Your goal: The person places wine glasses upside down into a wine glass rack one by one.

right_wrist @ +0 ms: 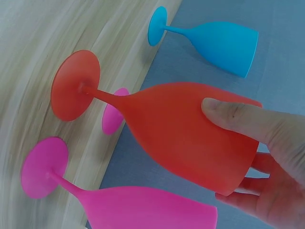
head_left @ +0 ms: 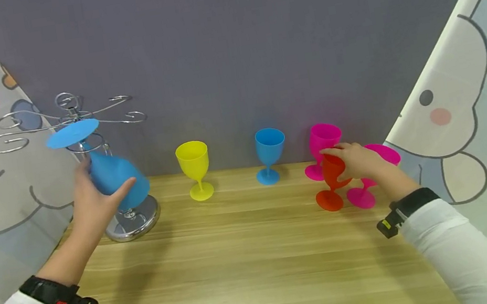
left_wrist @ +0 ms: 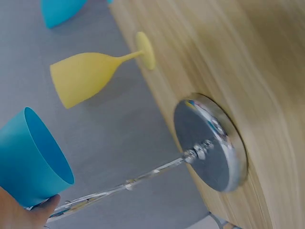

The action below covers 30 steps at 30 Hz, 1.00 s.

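My left hand (head_left: 93,203) grips the bowl of a blue goblet (head_left: 117,178), held upside down and tilted. Its foot sits above the front wire loop of a chrome rack (head_left: 139,223); I cannot tell whether the stem rests in that loop. In the left wrist view the open rim of this blue goblet (left_wrist: 33,160) shows near the rack's pole. On the right, my right hand (head_left: 360,161) holds a red goblet (right_wrist: 190,129) by its bowl, thumb on one side and fingers on the other. The red goblet is upright, its foot at or just over the table.
Along the back wall stand a yellow goblet (head_left: 194,162), another blue goblet (head_left: 270,148) and a pink goblet (head_left: 324,135). A second pink goblet (head_left: 362,198) stands beside the red one, partly behind my right hand. The wooden table (head_left: 252,267) meets a grey wall (head_left: 229,64).
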{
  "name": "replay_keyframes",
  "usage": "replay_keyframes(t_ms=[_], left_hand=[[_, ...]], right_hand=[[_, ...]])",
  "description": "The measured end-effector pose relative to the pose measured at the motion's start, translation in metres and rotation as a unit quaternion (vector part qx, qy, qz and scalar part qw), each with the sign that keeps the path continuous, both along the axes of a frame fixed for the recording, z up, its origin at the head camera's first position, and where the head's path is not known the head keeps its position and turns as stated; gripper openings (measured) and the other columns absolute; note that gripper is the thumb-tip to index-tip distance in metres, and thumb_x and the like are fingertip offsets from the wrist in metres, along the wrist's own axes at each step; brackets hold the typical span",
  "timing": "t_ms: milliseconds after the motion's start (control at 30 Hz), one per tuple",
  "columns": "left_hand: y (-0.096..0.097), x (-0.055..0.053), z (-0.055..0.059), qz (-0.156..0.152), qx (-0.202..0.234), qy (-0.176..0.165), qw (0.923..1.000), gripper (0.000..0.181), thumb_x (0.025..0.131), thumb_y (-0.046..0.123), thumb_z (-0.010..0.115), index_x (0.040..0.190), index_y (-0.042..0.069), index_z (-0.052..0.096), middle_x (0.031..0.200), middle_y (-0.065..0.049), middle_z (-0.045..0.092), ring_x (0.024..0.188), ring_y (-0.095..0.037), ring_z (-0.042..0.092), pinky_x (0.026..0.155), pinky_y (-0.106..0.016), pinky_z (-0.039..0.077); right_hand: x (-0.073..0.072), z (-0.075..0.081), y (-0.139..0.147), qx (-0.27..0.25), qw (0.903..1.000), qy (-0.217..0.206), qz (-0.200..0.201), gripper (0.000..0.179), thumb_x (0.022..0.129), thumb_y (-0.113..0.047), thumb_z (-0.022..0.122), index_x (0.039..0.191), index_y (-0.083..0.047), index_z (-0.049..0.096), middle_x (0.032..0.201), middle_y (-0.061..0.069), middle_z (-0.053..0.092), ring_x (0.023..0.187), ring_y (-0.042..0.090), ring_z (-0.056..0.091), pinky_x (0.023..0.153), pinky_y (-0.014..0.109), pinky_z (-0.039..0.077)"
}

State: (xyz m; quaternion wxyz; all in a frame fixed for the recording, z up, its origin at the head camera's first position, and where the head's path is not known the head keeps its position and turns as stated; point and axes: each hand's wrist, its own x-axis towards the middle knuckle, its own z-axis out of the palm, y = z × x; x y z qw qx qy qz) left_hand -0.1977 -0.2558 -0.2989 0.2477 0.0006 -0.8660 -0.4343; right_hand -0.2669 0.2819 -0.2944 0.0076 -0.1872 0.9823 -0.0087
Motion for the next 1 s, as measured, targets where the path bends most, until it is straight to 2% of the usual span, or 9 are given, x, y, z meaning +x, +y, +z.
replay_keyframes(t_ms=[167, 300, 667, 1000], left_hand=[[-0.007, 0.005, -0.002, -0.014, -0.034, 0.005, 0.9993, 0.097, 0.088, 0.031, 0.070, 0.153, -0.001, 0.007, 0.149, -0.034, 0.022, 0.133, -0.056, 0.029, 0.098, -0.075, 0.030], [-0.009, 0.007, -0.001, -0.015, -0.048, 0.000, 0.9987, 0.097, 0.087, 0.032, 0.071, 0.153, -0.002, 0.007, 0.148, -0.036, 0.022, 0.132, -0.058, 0.029, 0.097, -0.075, 0.031], [-0.010, 0.011, 0.001, -0.010, -0.063, -0.006, 0.9979, 0.098, 0.087, 0.032, 0.071, 0.152, -0.004, 0.007, 0.147, -0.037, 0.022, 0.131, -0.059, 0.029, 0.097, -0.076, 0.030], [-0.003, 0.013, -0.004, -0.013, -0.073, -0.009, 0.9972, 0.098, 0.086, 0.029, 0.073, 0.152, -0.002, 0.008, 0.146, -0.037, 0.021, 0.131, -0.060, 0.027, 0.095, -0.077, 0.030]], right_hand=[[0.001, 0.001, 0.000, 0.002, 1.0000, 0.002, 0.008, 0.077, 0.072, -0.009, 0.084, 0.140, -0.008, 0.048, 0.132, 0.035, 0.046, 0.111, 0.055, 0.048, 0.076, 0.054, 0.057], [0.001, 0.001, 0.000, 0.002, 0.9999, 0.004, 0.009, 0.077, 0.071, -0.009, 0.084, 0.140, -0.007, 0.048, 0.132, 0.035, 0.046, 0.110, 0.055, 0.048, 0.077, 0.055, 0.056], [0.001, -0.001, 0.002, -0.008, 1.0000, 0.000, -0.002, 0.078, 0.072, -0.011, 0.084, 0.141, -0.010, 0.048, 0.132, 0.033, 0.046, 0.111, 0.053, 0.048, 0.075, 0.053, 0.057], [0.003, 0.001, 0.002, -0.007, 0.9999, 0.004, 0.005, 0.077, 0.071, -0.009, 0.084, 0.140, -0.008, 0.049, 0.132, 0.035, 0.046, 0.110, 0.056, 0.048, 0.076, 0.055, 0.056]])
